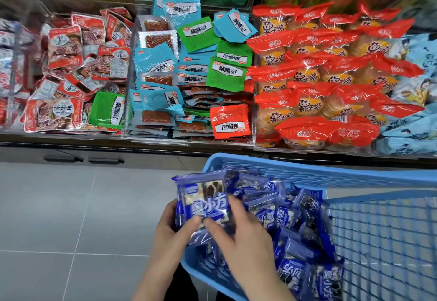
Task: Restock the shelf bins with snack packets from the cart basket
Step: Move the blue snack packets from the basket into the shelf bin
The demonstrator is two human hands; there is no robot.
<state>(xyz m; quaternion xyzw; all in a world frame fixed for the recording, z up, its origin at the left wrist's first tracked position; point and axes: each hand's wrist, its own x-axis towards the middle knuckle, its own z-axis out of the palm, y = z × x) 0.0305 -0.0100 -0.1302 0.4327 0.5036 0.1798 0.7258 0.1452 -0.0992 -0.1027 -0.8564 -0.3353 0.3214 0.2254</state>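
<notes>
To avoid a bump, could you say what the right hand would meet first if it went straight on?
The right hand points up-left, fingers touching the stack of blue snack packets that the left hand grips; nothing lies between.

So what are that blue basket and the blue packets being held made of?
The basket looks like matte moulded plastic: uniform blue, with fine grid walls. The packets seem thin glossy plastic film: they look crinkled, catch glare and are partly see-through.
</notes>
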